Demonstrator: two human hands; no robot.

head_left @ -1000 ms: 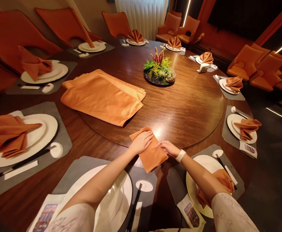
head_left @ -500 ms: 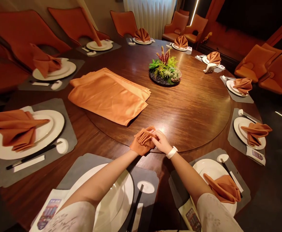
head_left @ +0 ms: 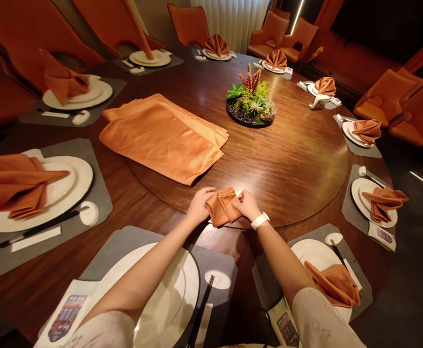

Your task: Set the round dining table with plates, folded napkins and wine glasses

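Between my two hands is a folded orange cloth napkin (head_left: 223, 208), held over the near edge of the round wooden turntable. My left hand (head_left: 199, 205) grips its left side, the fingertips partly hidden behind the cloth. At the right side, my right hand (head_left: 247, 205) pinches the napkin between thumb and fingers; a white band is on that wrist. Beyond my hands lies a flat stack of orange napkins (head_left: 164, 140). Below my left forearm sits a white plate (head_left: 187, 302) with no napkin on it.
A plant centrepiece (head_left: 253, 104) stands on the turntable (head_left: 298, 164). Place settings ring the table, with folded napkins such as the one at near right (head_left: 336, 282). Black chopsticks (head_left: 202, 309) lie beside the near plate. Orange chairs (head_left: 385, 94) stand around.
My left hand has come out from under the napkin to its left side. The cloth has turned and now hangs between both hands. The view has shifted slightly.
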